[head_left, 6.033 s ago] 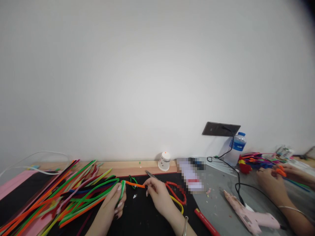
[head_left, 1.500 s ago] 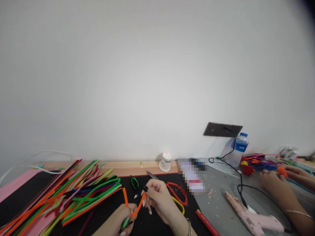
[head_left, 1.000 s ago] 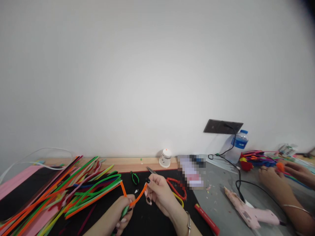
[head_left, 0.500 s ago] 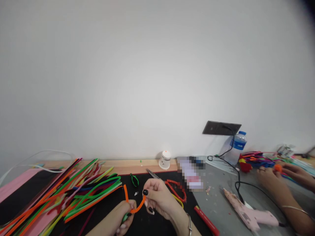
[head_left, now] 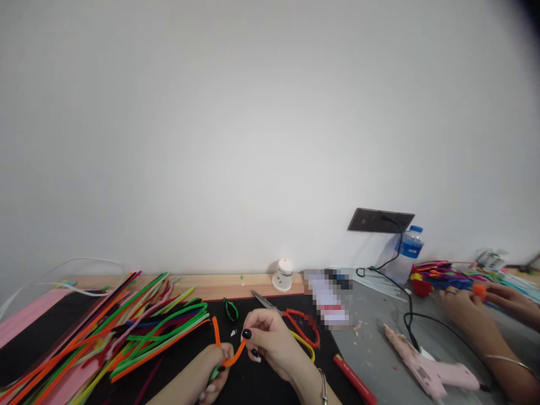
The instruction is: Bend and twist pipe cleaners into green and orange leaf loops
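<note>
My left hand (head_left: 213,368) is closed round a green pipe cleaner and pinches the bend of an orange pipe cleaner (head_left: 230,350) over the black mat (head_left: 248,382). The orange piece forms a V, one end sticking up at the left. My right hand (head_left: 268,343) pinches its other end between thumb and fingers. Red-handled scissors (head_left: 295,323) lie just behind my right hand.
A heap of coloured pipe cleaners (head_left: 113,332) covers the left. A white cup (head_left: 282,275), a water bottle (head_left: 404,253), a pink glue gun (head_left: 426,368) with black cable and a red pen (head_left: 354,385) lie to the right. Another person's hands (head_left: 468,301) work at far right.
Six seconds ago the orange piece was stretched straight between my hands; now it is bent into a V. In the last second my hands drew closer together.
</note>
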Demonstrator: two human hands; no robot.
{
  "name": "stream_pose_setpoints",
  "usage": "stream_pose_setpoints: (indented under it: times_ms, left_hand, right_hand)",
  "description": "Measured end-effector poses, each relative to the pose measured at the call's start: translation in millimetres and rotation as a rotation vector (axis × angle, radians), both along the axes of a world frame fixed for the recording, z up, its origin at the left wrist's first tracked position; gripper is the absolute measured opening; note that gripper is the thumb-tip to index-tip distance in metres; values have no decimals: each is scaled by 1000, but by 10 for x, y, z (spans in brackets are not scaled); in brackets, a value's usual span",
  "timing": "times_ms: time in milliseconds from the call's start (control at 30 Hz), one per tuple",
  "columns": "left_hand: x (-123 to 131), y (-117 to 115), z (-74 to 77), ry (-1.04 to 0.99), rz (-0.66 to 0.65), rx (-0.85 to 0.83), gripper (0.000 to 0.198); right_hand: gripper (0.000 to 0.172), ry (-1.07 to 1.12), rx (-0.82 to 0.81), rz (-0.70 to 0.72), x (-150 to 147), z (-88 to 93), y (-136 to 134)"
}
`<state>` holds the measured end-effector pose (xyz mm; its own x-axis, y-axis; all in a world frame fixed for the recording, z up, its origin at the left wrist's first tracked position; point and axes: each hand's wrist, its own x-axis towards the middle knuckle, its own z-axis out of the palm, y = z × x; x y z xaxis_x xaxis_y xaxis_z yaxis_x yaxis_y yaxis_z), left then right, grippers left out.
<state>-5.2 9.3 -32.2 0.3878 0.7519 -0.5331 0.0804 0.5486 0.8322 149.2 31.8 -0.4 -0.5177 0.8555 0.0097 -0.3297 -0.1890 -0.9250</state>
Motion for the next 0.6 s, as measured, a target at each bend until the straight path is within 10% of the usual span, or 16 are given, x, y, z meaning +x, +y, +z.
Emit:
stream_pose_setpoints:
  times_ms: [600]
  left_hand:
    - [-111,-63,-203,51,-263,142,15]
  right_hand:
    - [20,-87,39,32,-93,10,-81]
